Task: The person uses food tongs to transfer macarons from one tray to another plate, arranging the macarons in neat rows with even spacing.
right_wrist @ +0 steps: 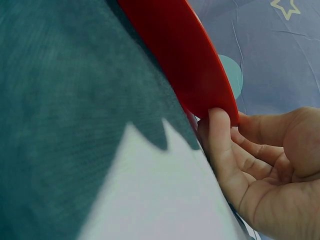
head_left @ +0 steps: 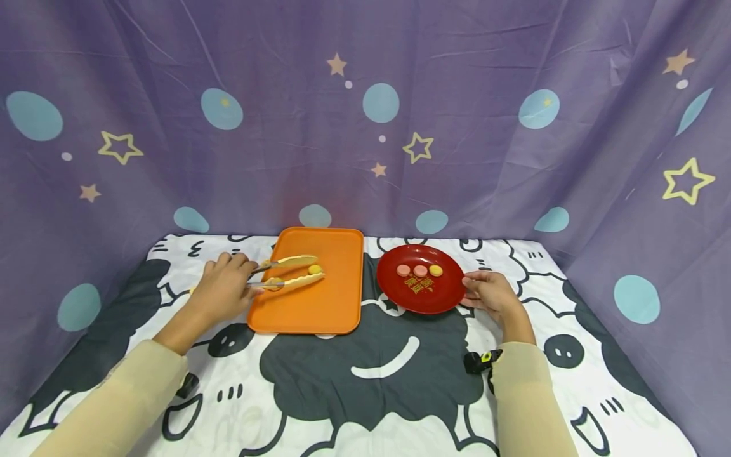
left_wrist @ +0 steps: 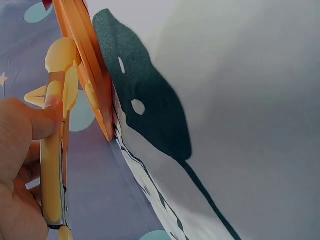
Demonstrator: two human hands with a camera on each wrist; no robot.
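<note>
My left hand (head_left: 225,285) grips a pair of tongs (left_wrist: 54,165) with yellow handle and tips, held low over an orange tray (head_left: 337,311). Between the tong tips in the head view sits a small yellow round piece (head_left: 315,270). I cannot tell whether the tips squeeze it. On the right, a red plate (head_left: 394,292) with gold lettering bears two pink round pieces (head_left: 420,271) and a yellow one (head_left: 436,270) in a row. My right hand (head_left: 490,293) pinches the plate's right rim between thumb and fingers, seen closely in the right wrist view.
A white cloth (head_left: 228,406) with dark cartoon shapes covers the table under tray and plate. Behind it hangs a purple curtain (head_left: 468,178) with stars and blue spots. The tray stands left of the plate, with a narrow strip of cloth between them.
</note>
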